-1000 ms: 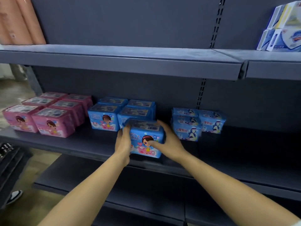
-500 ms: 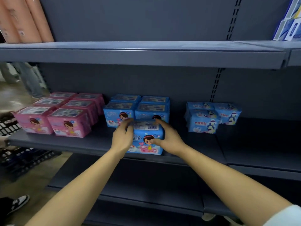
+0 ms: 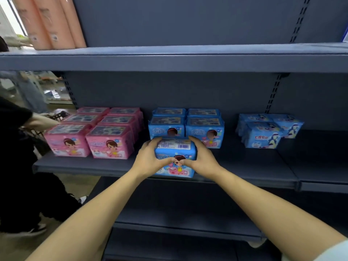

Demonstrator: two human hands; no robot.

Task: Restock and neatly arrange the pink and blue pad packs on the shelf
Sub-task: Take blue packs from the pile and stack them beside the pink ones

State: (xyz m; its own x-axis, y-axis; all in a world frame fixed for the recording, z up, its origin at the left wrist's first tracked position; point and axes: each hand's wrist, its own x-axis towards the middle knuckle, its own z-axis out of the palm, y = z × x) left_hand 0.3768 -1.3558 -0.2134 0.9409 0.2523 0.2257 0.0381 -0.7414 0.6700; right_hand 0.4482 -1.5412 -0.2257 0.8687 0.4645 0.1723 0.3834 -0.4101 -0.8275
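Your left hand (image 3: 148, 157) and right hand (image 3: 200, 157) both clasp a blue plastic pad pack (image 3: 176, 159) at the front edge of the dark grey metal shelf (image 3: 244, 166), directly before four stacked blue packs (image 3: 186, 125). Pink packs (image 3: 98, 132) sit left, paler blue packs (image 3: 267, 129) right; another person's dark sleeve (image 3: 13, 117) intrudes left.

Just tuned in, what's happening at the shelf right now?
A person grips a blue rectangular pad pack with the left hand and the right hand, at the front of the grey metal shelf, before a blue pad pack block. A pink pad pack block sits left.
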